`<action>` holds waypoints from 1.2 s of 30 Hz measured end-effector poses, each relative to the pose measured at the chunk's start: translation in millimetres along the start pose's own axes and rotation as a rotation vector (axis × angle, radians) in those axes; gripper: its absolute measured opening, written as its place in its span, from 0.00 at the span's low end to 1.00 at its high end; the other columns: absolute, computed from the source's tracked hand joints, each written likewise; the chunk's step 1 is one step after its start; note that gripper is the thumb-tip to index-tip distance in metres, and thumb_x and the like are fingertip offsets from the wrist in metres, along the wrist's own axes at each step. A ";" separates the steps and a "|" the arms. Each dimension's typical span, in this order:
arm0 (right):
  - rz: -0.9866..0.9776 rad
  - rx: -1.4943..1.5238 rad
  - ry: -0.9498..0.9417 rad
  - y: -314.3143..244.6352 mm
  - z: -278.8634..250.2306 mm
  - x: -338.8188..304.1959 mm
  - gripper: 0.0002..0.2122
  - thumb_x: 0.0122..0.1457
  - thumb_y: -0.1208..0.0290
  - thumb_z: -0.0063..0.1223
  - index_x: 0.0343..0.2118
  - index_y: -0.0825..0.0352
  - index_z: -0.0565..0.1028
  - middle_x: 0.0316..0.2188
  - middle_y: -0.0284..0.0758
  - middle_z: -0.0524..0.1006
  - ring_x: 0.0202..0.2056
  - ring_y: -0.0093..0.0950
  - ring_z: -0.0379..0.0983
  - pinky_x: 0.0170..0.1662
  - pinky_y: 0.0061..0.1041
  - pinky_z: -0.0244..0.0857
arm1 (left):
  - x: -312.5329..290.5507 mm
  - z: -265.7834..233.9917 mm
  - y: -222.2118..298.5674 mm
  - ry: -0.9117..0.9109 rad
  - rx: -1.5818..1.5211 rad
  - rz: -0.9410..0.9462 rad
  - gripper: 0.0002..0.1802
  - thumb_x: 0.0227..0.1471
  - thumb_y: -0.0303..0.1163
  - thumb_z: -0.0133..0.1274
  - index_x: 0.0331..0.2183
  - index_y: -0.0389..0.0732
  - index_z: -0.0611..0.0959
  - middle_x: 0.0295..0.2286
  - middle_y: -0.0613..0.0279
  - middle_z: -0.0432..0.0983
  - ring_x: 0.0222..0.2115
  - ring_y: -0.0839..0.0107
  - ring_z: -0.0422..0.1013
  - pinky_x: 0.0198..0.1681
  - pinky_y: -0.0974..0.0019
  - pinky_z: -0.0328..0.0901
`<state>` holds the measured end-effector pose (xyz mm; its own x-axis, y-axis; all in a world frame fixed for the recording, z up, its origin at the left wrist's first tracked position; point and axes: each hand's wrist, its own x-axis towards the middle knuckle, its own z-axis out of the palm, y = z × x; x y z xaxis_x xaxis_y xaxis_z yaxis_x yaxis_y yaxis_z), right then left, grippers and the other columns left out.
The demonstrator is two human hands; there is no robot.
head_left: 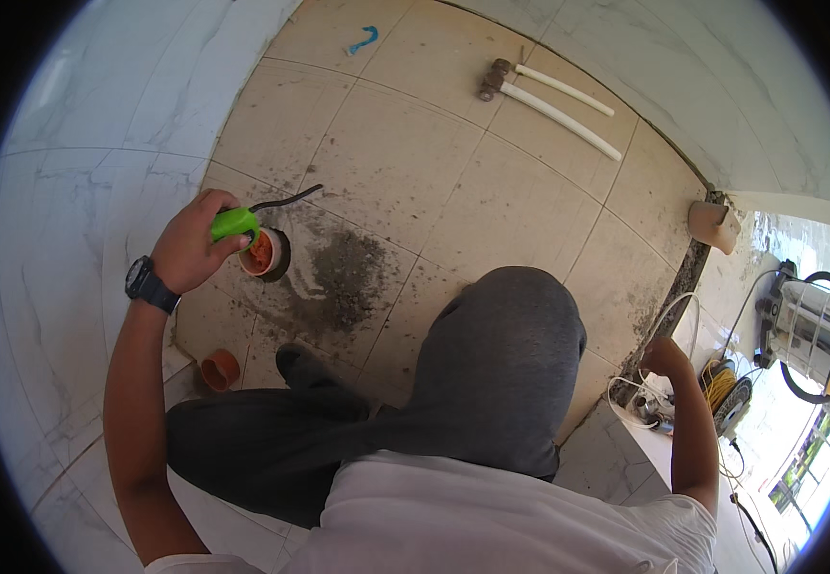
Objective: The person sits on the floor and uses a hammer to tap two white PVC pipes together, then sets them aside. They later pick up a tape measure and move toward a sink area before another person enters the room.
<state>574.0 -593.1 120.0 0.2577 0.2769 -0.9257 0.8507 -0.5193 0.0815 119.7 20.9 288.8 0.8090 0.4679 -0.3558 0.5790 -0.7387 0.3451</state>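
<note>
In my left hand (190,244), wearing a dark watch, is a bright green tool body (235,225) with a dark, bent cord or rod (286,198) sticking out. My fingers are closed round it, right above an orange-lined pipe opening (260,253) in the tiled floor. A patch of grey grit (346,273) lies beside the hole. Over at the right, my right hand (665,359) is curled beside a looped white cord (690,311) at the ledge. Whatever its fingers hold, if anything, is too small to make out. A small metallic power tool (659,409) sits just below that hand.
Two white-handled hammers (563,120) lie on the far tiles, with a blue scrap (362,40) to their left. An orange pipe piece (220,369) stands near my foot. Beyond the right ledge are a cable reel (732,407) and a yellow-and-black machine (812,335).
</note>
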 end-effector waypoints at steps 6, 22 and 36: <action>-0.556 0.372 1.017 -215.7 -274.7 -67.3 0.24 0.51 0.69 0.62 0.51 0.70 0.72 0.41 0.48 0.77 0.43 0.41 0.76 0.46 0.35 0.69 | -1.7 0.6 27.8 0.180 -0.305 -0.023 0.27 0.47 0.38 0.63 0.46 0.35 0.74 0.32 0.53 0.75 0.32 0.64 0.73 0.37 0.63 0.67; -0.892 -0.222 0.532 -543.3 -366.0 -137.6 0.30 0.38 0.54 0.70 0.43 0.70 0.75 0.31 0.48 0.79 0.36 0.44 0.77 0.42 0.36 0.69 | -164.0 -19.6 -135.8 0.325 -0.923 -0.352 0.44 0.48 0.58 0.60 0.53 0.31 0.70 0.43 0.48 0.73 0.41 0.65 0.73 0.44 0.65 0.69; -0.817 -0.444 0.406 -557.3 -345.5 -91.1 0.24 0.34 0.50 0.69 0.26 0.69 0.81 0.27 0.43 0.81 0.33 0.40 0.79 0.36 0.37 0.73 | -299.0 268.1 -216.4 0.191 -0.510 -1.433 0.72 0.24 0.50 0.73 0.65 0.51 0.47 0.60 0.39 0.49 0.60 0.42 0.52 0.58 0.45 0.59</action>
<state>234.8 -49.6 286.6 -0.4133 0.7097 -0.5705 0.9083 0.2768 -0.3137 -274.7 -89.2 87.6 -0.4649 0.7022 -0.5392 0.7989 0.5952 0.0863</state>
